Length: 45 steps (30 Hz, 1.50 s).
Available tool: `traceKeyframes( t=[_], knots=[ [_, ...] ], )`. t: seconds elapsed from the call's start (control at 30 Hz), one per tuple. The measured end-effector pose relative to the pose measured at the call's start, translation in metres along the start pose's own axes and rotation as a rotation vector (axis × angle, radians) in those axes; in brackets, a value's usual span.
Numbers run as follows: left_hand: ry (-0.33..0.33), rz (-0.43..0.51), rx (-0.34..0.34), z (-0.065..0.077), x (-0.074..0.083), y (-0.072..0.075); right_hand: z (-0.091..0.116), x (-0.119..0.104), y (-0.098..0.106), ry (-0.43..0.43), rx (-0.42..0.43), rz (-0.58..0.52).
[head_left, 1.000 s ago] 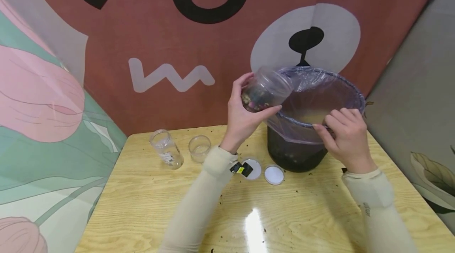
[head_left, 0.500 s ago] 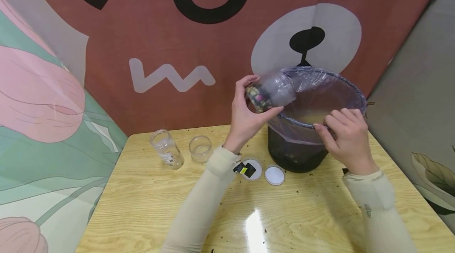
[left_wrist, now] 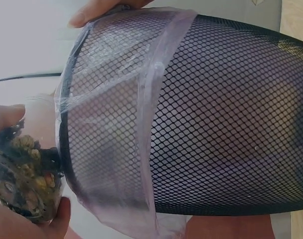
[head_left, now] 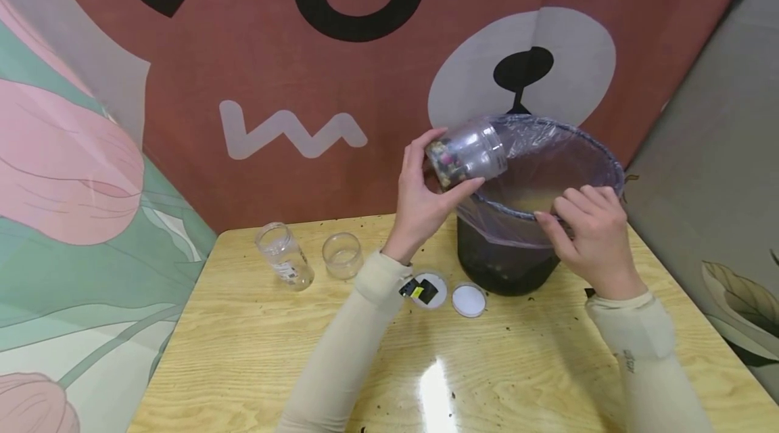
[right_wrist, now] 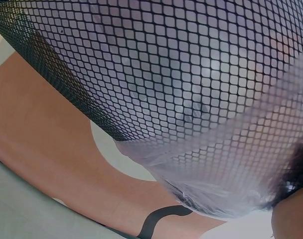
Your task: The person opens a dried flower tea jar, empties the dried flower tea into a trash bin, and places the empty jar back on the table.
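A clear plastic jar (head_left: 477,149) is tilted on its side, its mouth over the left rim of a black mesh bin (head_left: 502,267). My left hand (head_left: 418,206) grips it around the base. Dried flower tea (left_wrist: 29,172), yellowish and dark with a pink bud, lies toward the bottom of the jar. The bin has a thin purplish bag (head_left: 505,233) folded over its rim. My right hand (head_left: 593,233) grips the bin's near right rim through the bag, thumb outside. What lies at the bottom of the bin is hidden.
On the wooden table (head_left: 243,352), a tall clear jar (head_left: 286,257) and a short clear jar (head_left: 342,256) stand at the left. Two round white lids (head_left: 468,300) lie before the bin. Dark crumbs are scattered about. A printed cloth (head_left: 292,67) hangs behind.
My left hand has moved slightly right, and the jar's mouth has tipped further over the bin rim. The right hand keeps its grip on the rim.
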<state>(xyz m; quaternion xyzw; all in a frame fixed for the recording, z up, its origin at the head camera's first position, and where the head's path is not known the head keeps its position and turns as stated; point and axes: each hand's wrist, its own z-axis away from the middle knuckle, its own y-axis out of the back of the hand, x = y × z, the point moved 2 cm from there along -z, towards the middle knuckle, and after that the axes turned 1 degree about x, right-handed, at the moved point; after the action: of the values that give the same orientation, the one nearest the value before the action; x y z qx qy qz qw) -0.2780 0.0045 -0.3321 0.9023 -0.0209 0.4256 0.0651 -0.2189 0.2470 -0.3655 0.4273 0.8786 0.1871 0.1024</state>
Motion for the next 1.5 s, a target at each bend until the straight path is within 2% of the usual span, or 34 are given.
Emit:
traceKeyframes(
  t=[0.1,0.27,0.8,1.0,1.5],
  knots=[
    [0.021,0.009,-0.032,0.0001,-0.0010,-0.0013,0.0004,0.0004,0.0006,0.001,-0.008,0.005],
    [0.017,-0.031,-0.057,0.0019,-0.0009,-0.0032,-0.0002,0.0006,0.0002,0.007,-0.007,0.005],
    [0.024,-0.113,-0.060,0.0008,0.0001,-0.0044,-0.0032,-0.0007,0.0011,0.010,-0.014,0.006],
    [0.001,-0.178,-0.049,-0.0007,-0.0002,-0.0053,-0.0027,-0.0006,0.0012,0.012,-0.014,0.008],
    [-0.049,-0.233,-0.070,0.0000,0.0010,-0.0073,-0.0014,-0.0003,0.0027,0.008,-0.026,0.011]
  ],
)
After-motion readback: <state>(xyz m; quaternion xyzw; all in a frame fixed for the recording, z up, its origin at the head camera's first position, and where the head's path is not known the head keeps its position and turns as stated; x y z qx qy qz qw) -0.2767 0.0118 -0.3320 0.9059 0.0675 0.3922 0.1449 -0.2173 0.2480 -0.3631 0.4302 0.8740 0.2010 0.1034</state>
